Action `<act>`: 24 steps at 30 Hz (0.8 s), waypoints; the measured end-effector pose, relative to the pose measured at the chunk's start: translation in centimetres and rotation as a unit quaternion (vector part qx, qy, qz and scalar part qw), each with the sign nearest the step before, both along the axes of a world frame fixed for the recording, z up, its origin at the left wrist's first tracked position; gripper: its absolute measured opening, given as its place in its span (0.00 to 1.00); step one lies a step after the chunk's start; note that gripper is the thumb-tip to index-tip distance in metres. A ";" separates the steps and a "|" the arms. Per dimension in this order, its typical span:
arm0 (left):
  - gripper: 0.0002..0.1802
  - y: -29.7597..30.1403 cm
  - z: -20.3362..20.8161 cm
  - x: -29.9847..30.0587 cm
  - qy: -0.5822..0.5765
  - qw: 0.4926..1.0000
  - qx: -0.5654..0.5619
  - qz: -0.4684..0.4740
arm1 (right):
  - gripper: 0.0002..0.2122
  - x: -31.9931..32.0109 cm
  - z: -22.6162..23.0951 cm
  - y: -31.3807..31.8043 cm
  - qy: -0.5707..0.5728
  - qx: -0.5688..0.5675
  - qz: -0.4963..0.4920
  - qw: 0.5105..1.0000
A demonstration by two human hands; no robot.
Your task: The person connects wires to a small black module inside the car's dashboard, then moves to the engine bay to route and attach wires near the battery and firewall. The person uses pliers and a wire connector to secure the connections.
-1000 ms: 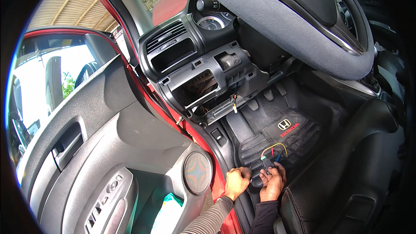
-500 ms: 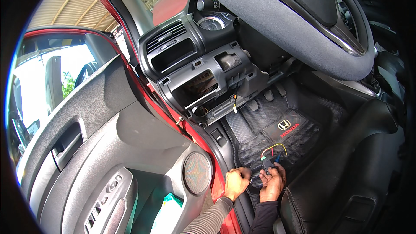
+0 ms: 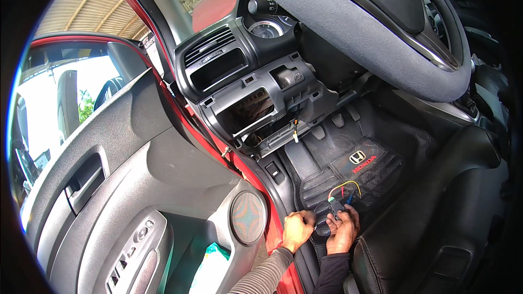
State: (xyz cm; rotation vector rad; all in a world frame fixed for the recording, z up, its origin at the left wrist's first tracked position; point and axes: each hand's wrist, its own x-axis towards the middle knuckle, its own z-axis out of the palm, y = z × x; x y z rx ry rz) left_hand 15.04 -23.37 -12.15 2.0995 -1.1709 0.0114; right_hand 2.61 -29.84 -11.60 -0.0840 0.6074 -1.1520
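In my right hand point(image 3: 343, 232) is a small dark box-shaped electrical part point(image 3: 336, 205) with a green end, pinched between thumb and fingers. Thin wires point(image 3: 344, 183) in yellow and red loop up from it over the floor mat, and a blue piece point(image 3: 350, 198) shows beside the fingertips. My left hand point(image 3: 298, 230) is closed just to the left, above the door sill, its fingertips curled toward the right hand. Whatever those fingers grip is too small or hidden to name. A narrow gap separates the two hands.
A steering wheel point(image 3: 348, 27) overhangs the upper right. The lower dash panel point(image 3: 261, 111) has uncovered openings, with a loose wire and white connector point(image 3: 296, 136) hanging below. The open car door point(image 3: 180, 169) stands left; a black seat point(image 3: 419, 223) lies right. Pedals point(image 3: 338, 120) sit beyond the textured mat point(image 3: 376, 185).
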 end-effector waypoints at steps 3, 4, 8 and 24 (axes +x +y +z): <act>0.11 0.0 0.0 0.0 -0.001 1.000 -0.002 0.001 | 0.14 0.0 0.2 0.0 0.000 0.001 -0.001 1.000; 0.11 0.0 0.0 -0.1 -0.002 1.000 -0.003 0.002 | 0.14 -0.1 0.2 0.0 0.004 0.003 -0.001 1.000; 0.11 0.1 0.1 -0.2 -0.001 1.000 0.000 0.006 | 0.14 -0.2 0.2 0.0 0.002 -0.004 0.007 1.000; 0.10 0.0 0.7 -0.5 0.013 1.000 0.003 0.012 | 0.15 -0.1 -0.1 0.0 0.001 -0.011 0.007 1.000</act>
